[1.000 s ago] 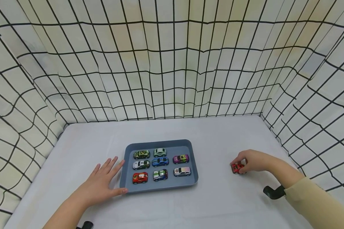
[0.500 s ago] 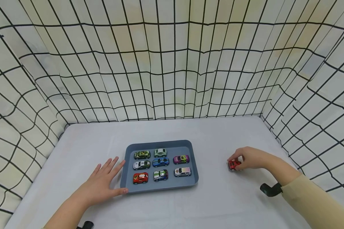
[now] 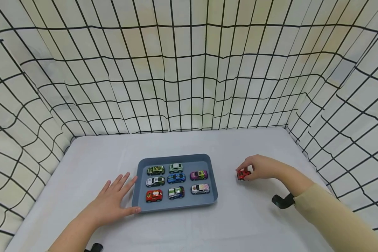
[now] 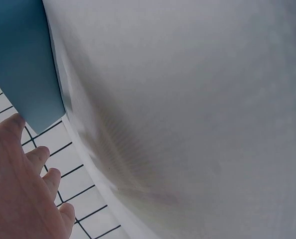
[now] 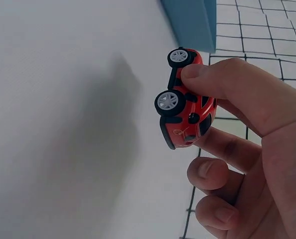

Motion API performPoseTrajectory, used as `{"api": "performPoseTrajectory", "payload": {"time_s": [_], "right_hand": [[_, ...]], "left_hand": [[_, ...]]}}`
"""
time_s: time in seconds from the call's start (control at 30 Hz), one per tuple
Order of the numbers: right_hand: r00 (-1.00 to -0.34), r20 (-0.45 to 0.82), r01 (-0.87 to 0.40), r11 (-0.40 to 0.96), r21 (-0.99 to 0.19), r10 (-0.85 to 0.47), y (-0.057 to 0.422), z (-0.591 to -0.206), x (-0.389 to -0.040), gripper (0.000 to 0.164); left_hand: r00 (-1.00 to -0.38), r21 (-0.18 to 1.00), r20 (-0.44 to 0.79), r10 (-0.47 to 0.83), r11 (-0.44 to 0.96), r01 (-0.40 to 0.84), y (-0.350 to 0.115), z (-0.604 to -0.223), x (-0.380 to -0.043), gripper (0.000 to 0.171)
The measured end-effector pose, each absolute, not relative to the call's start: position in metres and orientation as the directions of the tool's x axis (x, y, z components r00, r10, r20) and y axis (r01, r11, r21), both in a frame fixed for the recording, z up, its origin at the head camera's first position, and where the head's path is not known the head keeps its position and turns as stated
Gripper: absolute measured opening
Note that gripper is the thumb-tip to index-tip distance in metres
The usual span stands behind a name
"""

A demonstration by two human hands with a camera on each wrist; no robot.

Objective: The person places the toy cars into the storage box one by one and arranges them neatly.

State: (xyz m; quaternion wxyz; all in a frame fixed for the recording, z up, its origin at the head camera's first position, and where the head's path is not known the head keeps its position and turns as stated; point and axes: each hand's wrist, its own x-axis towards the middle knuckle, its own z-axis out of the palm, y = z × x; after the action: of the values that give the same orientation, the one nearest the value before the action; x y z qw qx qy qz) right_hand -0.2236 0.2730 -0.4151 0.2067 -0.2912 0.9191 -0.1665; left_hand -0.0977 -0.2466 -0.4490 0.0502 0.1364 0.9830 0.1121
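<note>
Between the thumb and fingers of my right hand [image 3: 264,168] a small red toy car [image 3: 243,174] is pinched, to the right of the tray. The right wrist view shows this toy car [image 5: 188,102] off the table, with its black wheels and silver hubs facing the camera. My left hand [image 3: 111,203] lies with fingers spread at the left side of the blue-grey tray [image 3: 176,208], thumb touching the near left corner. Inside the tray sit several toy cars, among them a red one [image 3: 154,196], a blue one [image 3: 176,177] and a purple one [image 3: 198,175].
A white cloth covers the table [image 3: 239,217]. White walls with a black grid [image 3: 189,70] enclose its back and both sides. A black curved piece [image 3: 283,201] sticks out by the right wrist.
My right hand has lifted the red toy car off the table and carried it left and farther back, toward the tray. The left hand has stayed in place.
</note>
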Motion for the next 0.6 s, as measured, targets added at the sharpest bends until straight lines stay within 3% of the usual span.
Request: {"api": "performPoseTrajectory", "payload": {"time_s": [0.6], "right_hand": [[-0.674,-0.207,-0.586,0.684,-0.435,-0.709,0.166,-0.391,-0.253,0.034]], "left_hand": [[-0.958,0.245,-0.068,0.279,0.935,0.255,-0.248,-0.449,-0.097,0.109]]}}
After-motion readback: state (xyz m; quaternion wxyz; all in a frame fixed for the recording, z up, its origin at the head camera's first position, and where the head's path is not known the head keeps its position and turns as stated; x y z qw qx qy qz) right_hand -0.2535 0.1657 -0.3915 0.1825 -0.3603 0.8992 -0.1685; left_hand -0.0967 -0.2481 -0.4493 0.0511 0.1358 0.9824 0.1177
